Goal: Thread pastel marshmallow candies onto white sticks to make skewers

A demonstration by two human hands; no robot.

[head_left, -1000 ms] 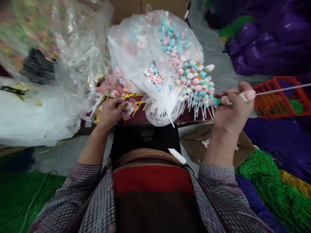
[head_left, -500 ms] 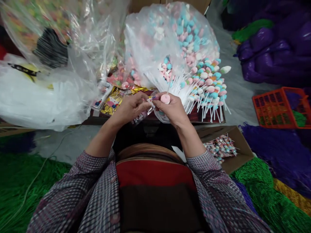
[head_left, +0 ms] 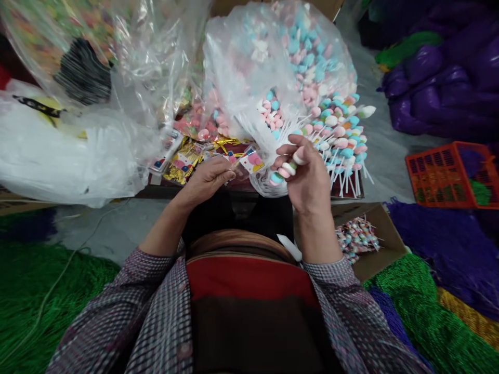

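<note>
My right hand (head_left: 307,179) is closed around a stick threaded with pink, white and blue marshmallow candies (head_left: 287,169), held just in front of a heap of finished candy sticks (head_left: 339,140). My left hand (head_left: 208,179) pinches a small clear wrapper bag with a printed pink label (head_left: 251,161). The two hands are a short way apart above the edge of a dark table (head_left: 346,191). Behind them a big clear bag of loose pastel marshmallows (head_left: 280,62) lies open toward me.
More clear plastic bags (head_left: 128,62) and a white bag (head_left: 58,156) crowd the left. Gold-trimmed wrapper packs (head_left: 183,161) lie beside my left hand. A cardboard box holding wrapped candy sticks (head_left: 356,236) sits lower right. An orange crate (head_left: 452,174), purple bags and green tinsel lie around.
One second ago my right hand held the candy stick far out to the right. It came in to meet the left hand, and now the hands have drawn slightly apart, the left holding the wrapper.
</note>
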